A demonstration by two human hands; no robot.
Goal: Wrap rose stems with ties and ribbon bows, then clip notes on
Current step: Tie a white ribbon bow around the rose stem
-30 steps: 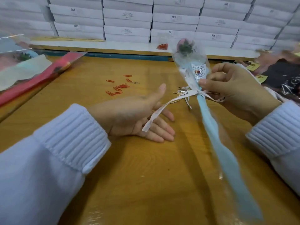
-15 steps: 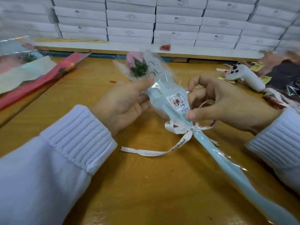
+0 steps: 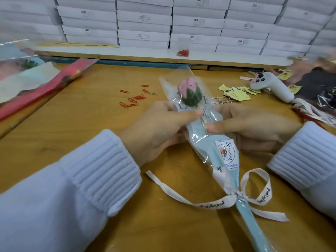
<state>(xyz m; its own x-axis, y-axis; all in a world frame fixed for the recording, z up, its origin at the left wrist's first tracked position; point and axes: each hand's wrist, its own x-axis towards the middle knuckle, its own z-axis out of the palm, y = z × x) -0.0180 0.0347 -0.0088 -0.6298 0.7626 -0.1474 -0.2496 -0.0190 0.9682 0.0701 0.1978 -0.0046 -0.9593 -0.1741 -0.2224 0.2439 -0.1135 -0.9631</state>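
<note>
Behind everything, along the far edge, stacked flat white cardboard boxes (image 3: 143,24) form a wall (several are printed "SGS"). Below them spreads the wide yellow-brown wooden worktable (image 3: 76,124), and over its middle lies the single pink rose in a clear cellophane sleeve with pale blue paper lining (image 3: 211,135), bud pointing away, stem running toward the lower right edge. Both hands grip the upper sleeve just below the bud: the left hand (image 3: 156,131) closes on its left side with the thumb pressed on top, the right hand (image 3: 254,128) closes on its right side, thumb likewise on the wrap. Lower down, a cream printed ribbon bow (image 3: 236,195) is tied around the narrow stem. A white game controller (image 3: 272,86) sits far right, near yellow paper notes (image 3: 236,94); loose orange paper clips (image 3: 134,99) lie left of the bud.
</note>
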